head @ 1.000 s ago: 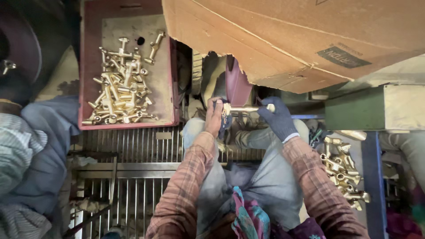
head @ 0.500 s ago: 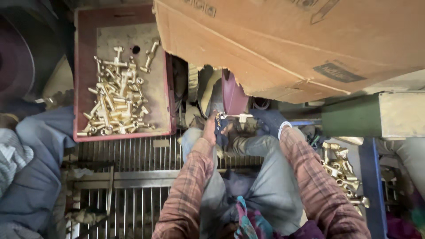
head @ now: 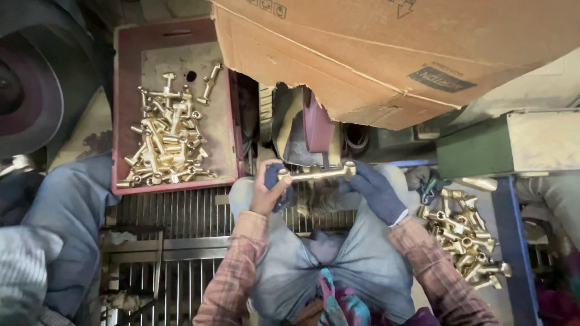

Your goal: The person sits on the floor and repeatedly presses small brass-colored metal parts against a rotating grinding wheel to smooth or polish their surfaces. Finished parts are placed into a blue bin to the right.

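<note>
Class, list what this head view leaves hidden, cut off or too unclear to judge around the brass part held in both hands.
- Grinding wheel: upper part hidden by the cardboard box.
- Left hand: fingertips hidden behind a dark cloth, so its grip on the brass part is unclear.
- Right hand: gloved; finger placement unclear.
- Loose brass pile: piece shapes too small to make out.

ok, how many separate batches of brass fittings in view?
3: a heap in the red tray upper left, a loose pile lower right, one fitting held between both hands. More may be hidden under the cardboard box.
</note>
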